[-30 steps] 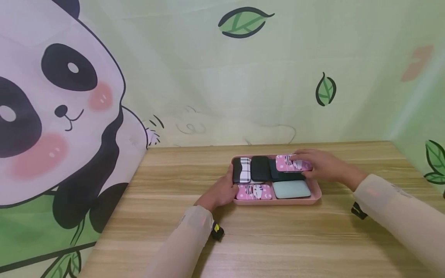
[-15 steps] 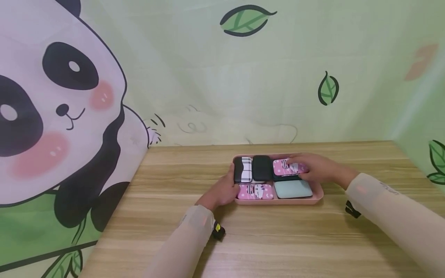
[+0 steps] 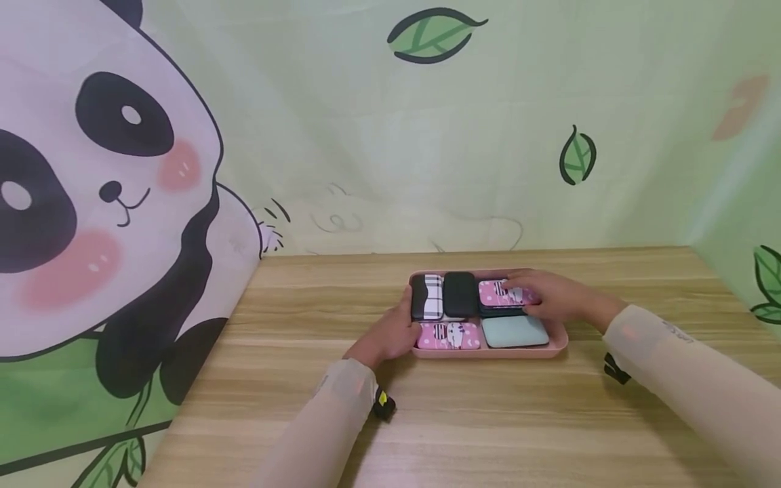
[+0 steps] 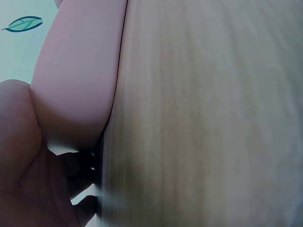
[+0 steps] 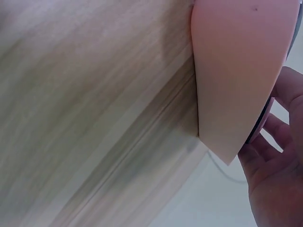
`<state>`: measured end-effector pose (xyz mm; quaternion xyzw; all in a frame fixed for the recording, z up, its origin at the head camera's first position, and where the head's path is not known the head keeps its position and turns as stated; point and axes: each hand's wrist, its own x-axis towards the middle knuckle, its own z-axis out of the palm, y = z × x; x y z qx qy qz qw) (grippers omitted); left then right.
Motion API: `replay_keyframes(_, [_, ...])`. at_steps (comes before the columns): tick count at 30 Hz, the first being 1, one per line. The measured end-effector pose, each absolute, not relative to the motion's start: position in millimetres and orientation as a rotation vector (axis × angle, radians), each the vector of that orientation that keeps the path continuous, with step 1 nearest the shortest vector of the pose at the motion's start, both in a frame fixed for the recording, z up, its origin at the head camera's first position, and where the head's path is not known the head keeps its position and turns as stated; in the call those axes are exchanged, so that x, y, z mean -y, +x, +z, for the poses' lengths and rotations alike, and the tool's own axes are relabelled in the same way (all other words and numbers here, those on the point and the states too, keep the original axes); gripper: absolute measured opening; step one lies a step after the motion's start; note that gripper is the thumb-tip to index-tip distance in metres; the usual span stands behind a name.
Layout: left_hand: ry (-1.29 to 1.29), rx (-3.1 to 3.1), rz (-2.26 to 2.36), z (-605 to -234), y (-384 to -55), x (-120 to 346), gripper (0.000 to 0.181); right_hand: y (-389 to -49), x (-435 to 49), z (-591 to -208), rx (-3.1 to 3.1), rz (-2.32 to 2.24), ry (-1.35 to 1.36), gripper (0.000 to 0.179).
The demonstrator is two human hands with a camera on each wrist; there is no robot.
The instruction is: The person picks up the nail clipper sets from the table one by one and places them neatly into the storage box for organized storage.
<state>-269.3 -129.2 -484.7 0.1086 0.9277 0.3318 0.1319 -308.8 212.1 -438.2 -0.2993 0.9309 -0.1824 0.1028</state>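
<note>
In the head view a shallow pink tray [image 3: 556, 349] lies on the table, filled with small flat rounded cases. My left hand [image 3: 390, 332] grips the tray's left end, thumb at the rim; in the left wrist view its fingers reach round the pink wall. My right hand [image 3: 556, 295] holds a pink cartoon-print case [image 3: 491, 293] between thumb and fingers at its right end. That case lies over a dark case [image 3: 503, 312], mostly hidden beneath it. In the right wrist view the fingers [image 5: 277, 130] are beside the tray's far wall.
Also in the tray are a black-and-white plaid case [image 3: 432, 297], a black case [image 3: 460, 295], a second pink cartoon case [image 3: 448, 336] and a pale blue case [image 3: 515, 332]. Behind the wooden table [image 3: 488, 420] hangs a panda-print cloth [image 3: 342, 135].
My right hand has moved the pink case slightly left and toward me, squarer over the dark case. The left hand keeps its grip on the tray.
</note>
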Motion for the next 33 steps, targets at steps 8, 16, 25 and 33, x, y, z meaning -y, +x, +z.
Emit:
replay_keyframes(8, [0.310,-2.682,0.978,-484.2,-267.8,128.9,0.081,-305.3,-211.4,-436.8,-2.764,-0.507,-0.879,0.054])
replay_keyframes(16, [0.320,-2.677,0.982,-480.1,-266.8,129.9,0.081,-304.7,-215.8,-436.3,-2.789,-0.567,-0.799,0.054])
replay_keyframes(25, [0.330,-2.672,0.984,-477.0,-265.1,128.7,0.082,-300.3,-224.7,-433.4,-2.818,-0.612,-0.794,0.061])
replay_keyframes(33, [0.324,-2.688,0.942,-479.8,-265.6,130.3,0.081,-295.2,-229.5,-426.2,-2.865,-0.631,-0.768,0.058])
